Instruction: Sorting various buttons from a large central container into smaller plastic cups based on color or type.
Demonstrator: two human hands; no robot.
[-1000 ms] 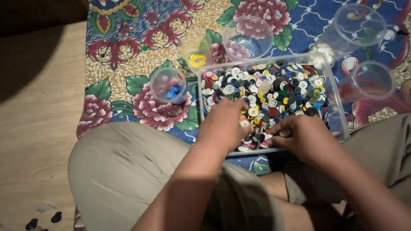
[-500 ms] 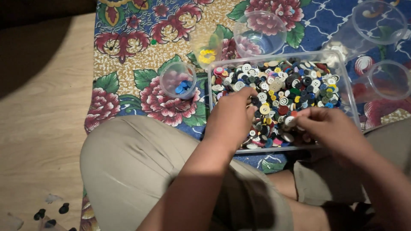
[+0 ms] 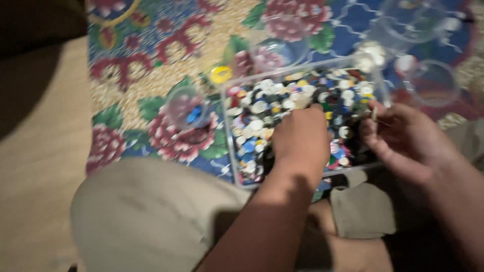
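Note:
A clear plastic tray (image 3: 228, 138) full of small buttons in many colours stands on a floral mat in front of my knees. My left hand (image 3: 301, 138) lies palm down in the middle of the buttons, its fingertips buried among them. At the tray's right end my right hand (image 3: 403, 141) hovers with curled fingers, and thumb and forefinger seem to pinch a small pale button (image 3: 374, 114). The picture is blurred by motion.
A small clear cup (image 3: 189, 108) with blue buttons sits left of the tray, and a yellow button (image 3: 221, 74) lies beside it. More clear cups (image 3: 432, 83) stand behind and to the right. The floral mat (image 3: 151, 55) meets a wooden floor (image 3: 35, 151) on the left.
The view has swung, so the tray now sits further right. My right hand has lifted from the tray's near edge to its right end. My left hand stays in the buttons.

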